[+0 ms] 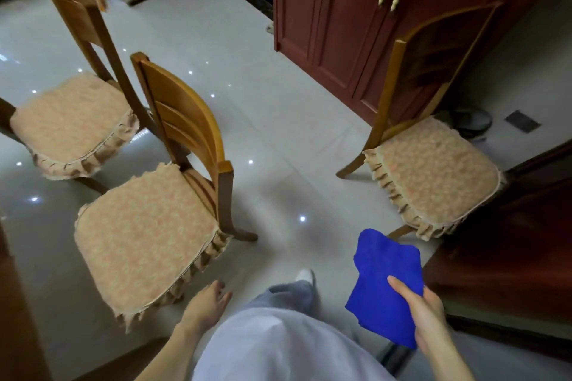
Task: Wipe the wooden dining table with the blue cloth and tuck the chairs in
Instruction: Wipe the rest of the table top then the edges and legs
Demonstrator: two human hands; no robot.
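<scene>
Right hand (425, 315): grip clenched on the blue cloth (387, 291), which hangs at hip level over the floor. Left hand (207, 303): released, empty, just beside the nearest chair (154, 226). Two further chairs (71, 124) (433, 170) stand untucked. The dark edge (510, 241) at right is probably the surface. Assessment: approach stage, wiping not evidently begun. Next move requires turning to the surface and laying the cloth flat.
</scene>
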